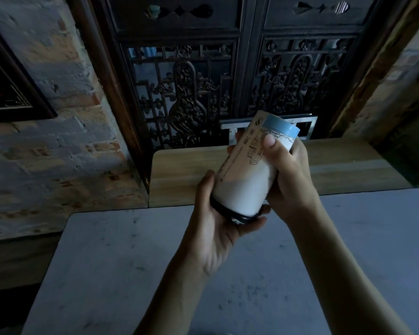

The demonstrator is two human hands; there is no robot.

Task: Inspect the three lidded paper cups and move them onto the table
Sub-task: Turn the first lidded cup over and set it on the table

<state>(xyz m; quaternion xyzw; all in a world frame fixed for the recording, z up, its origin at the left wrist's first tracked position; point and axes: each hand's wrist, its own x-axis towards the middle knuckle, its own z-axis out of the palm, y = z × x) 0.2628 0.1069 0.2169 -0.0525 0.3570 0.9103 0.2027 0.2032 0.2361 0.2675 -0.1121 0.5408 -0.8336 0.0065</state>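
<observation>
Two hands hold one paper cup (246,175), tipped over for a look.
Left hand (218,228) cups its black lid (230,215); right hand (288,175) wraps its side; next, stand it upright on the table (131,262).

cup (246,175) tilted above table (131,262), wooden bench (179,175) behind.

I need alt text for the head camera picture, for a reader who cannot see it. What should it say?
Two bare hands hold one paper cup tilted above a grey table: the left hand cups its black lid at the lower end, and the right hand grips the body near the blue-banded base. Behind stand a wooden board and a dark carved screen.
</observation>
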